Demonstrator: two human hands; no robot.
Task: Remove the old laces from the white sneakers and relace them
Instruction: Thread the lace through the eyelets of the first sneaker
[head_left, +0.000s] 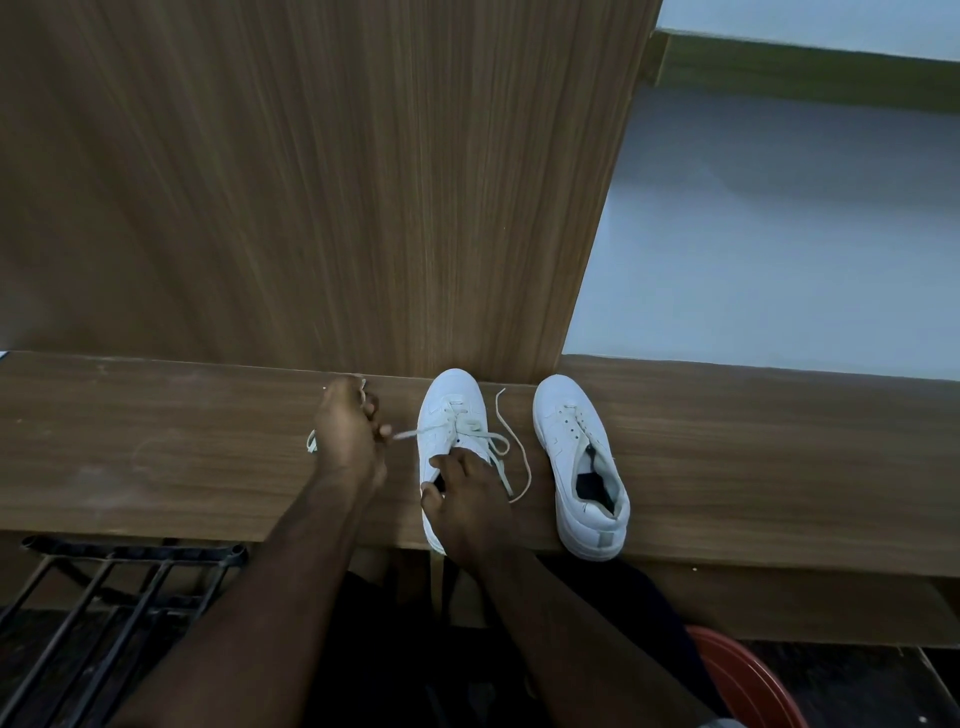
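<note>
A white sneaker (451, 415) stands on the wooden tabletop (753, 457), toe against the upright wooden panel (311, 182) behind, its pale lace (493, 447) partly threaded and looping loosely over the tongue and onto the wood to its right. The right hand (470, 506) rests on the heel end of this shoe, thumb curled over the collar and fingers bent across the opening, gripping it. One lace end runs leftward to the left hand (349, 434), just beside the shoe, whose curled fingers pinch it; more lace shows above and left of that hand. A second white sneaker (582, 467) lies near on the right, apart from both hands, no lace showing in its eyelets. A black metal rack (109, 587) and a red stool (743, 680) sit below the tabletop's edge.
</note>
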